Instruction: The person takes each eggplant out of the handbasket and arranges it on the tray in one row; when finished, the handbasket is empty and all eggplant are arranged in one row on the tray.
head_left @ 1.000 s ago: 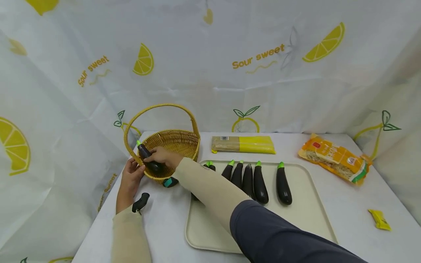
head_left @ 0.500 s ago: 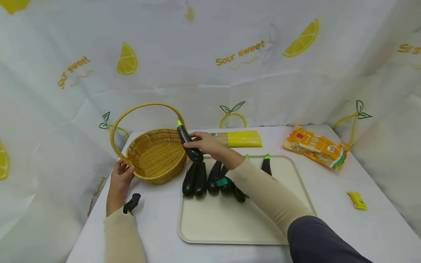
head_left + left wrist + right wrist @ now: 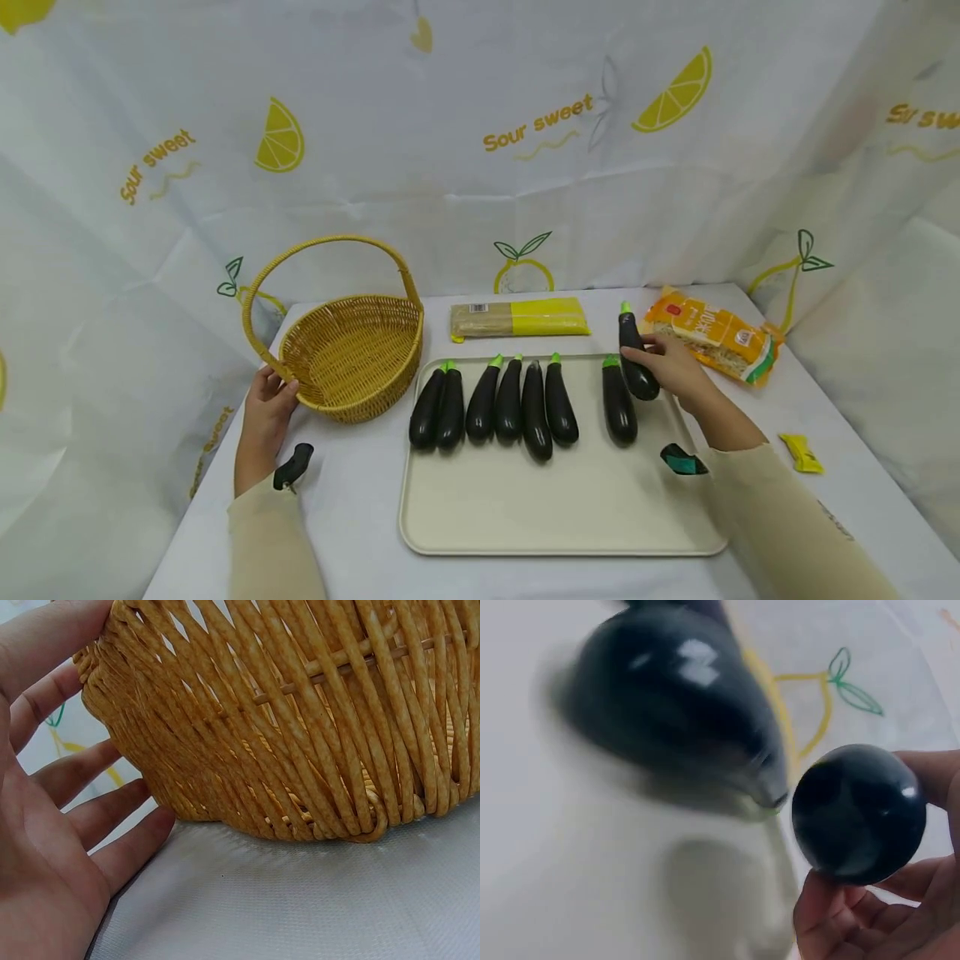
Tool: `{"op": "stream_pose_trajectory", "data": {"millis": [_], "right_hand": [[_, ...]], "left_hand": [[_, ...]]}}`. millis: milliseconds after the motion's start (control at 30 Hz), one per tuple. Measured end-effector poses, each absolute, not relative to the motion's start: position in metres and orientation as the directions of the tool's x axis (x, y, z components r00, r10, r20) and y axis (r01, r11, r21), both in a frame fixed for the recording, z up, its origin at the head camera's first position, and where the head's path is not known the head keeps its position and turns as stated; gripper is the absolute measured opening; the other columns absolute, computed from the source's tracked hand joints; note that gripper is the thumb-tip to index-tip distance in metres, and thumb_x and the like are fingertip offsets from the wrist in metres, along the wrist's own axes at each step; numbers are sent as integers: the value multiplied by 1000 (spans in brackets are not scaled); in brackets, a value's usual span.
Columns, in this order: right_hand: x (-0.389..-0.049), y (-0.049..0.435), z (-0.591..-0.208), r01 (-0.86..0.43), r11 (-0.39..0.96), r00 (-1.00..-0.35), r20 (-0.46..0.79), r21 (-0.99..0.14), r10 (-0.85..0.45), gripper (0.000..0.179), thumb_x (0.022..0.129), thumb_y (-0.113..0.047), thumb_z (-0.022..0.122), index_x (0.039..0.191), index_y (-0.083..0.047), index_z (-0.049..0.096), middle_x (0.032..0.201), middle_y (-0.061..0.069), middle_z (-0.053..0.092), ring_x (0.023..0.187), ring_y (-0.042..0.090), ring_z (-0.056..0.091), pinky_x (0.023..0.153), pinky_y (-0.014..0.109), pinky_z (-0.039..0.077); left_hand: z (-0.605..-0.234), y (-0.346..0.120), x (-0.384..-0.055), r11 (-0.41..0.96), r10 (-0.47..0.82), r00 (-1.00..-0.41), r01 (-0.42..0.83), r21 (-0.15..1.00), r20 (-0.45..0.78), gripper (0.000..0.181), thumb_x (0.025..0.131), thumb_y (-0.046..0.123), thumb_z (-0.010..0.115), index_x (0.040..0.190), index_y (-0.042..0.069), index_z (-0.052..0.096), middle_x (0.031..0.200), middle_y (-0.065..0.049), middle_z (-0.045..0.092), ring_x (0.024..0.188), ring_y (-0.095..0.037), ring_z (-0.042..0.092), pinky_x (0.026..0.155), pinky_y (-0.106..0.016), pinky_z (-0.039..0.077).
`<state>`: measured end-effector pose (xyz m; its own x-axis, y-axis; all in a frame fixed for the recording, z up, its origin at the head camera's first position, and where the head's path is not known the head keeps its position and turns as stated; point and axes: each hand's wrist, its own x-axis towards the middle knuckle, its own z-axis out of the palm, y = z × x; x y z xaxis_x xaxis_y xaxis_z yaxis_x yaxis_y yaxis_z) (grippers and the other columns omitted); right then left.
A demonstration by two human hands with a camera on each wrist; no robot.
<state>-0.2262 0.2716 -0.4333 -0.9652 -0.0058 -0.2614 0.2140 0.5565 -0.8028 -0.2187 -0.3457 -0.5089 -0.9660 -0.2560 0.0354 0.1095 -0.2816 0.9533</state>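
Note:
A yellow wicker basket (image 3: 348,354) with a tall arched handle stands at the left, its bare woven bottom showing. My left hand (image 3: 267,404) holds its near left side by the foot of the handle; the left wrist view shows spread fingers (image 3: 127,844) against the weave. With my right hand (image 3: 675,367) I grip a dark eggplant (image 3: 637,358), green stem end up, above the right back part of the beige tray (image 3: 555,521). Just left of it lies another eggplant (image 3: 618,404). Several more eggplants, such as this one (image 3: 537,412), lie side by side across the tray's left and middle.
Behind the tray lies a flat yellow-and-tan packet (image 3: 521,318). An orange noodle bag (image 3: 716,333) is at the back right, partly behind my right hand. A small yellow packet (image 3: 801,452) lies near the right edge. A lemon-print curtain (image 3: 442,150) hangs behind the white table.
My right hand has carried the eggplant out of the basket, rightward across the tray to its right back part. The left hand stays at the basket. The head view has turned slightly right.

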Motion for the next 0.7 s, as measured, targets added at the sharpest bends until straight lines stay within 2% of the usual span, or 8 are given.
{"op": "stream_pose_trajectory", "data": {"millis": [100, 267, 500, 700], "right_hand": [[-215, 288, -445, 224, 624, -956, -293, -749, -8, 89, 94, -58, 51, 147, 7, 25, 140, 37, 34, 122, 47, 41, 98, 58, 38], [-206, 284, -461, 155, 739, -958, -283, -656, -51, 82, 94, -57, 52, 142, 8, 36, 132, 36, 45, 115, 47, 50, 90, 56, 44], [-208, 259, -465, 109, 754, -967, -245, -648, -71, 71, 93, -54, 57, 136, 2, 48, 126, 29, 54, 110, 41, 54, 88, 54, 44], [-203, 251, -467, 88, 762, -971, -225, -641, -77, 71, 93, -54, 57, 133, 4, 51, 123, 28, 57, 107, 40, 56, 87, 53, 45]], "left_hand": [[-509, -346, -219, -286, -257, -966, 111, 952, 36, 46, 93, -5, 61, 133, 13, 45, 140, -8, 39, 119, -18, 44, 88, -21, 46], [-509, -346, -218, -311, -262, -964, 128, 942, 44, 45, 92, -7, 60, 131, 13, 46, 139, -8, 41, 119, -18, 45, 87, -22, 47], [-509, -345, -217, -337, -272, -961, 153, 929, 59, 43, 92, -9, 58, 128, 13, 48, 135, -8, 44, 116, -17, 47, 86, -23, 48], [-508, -344, -217, -339, -273, -960, 157, 928, 63, 42, 92, -8, 59, 127, 14, 48, 134, -7, 45, 115, -18, 47, 86, -23, 48]]}}
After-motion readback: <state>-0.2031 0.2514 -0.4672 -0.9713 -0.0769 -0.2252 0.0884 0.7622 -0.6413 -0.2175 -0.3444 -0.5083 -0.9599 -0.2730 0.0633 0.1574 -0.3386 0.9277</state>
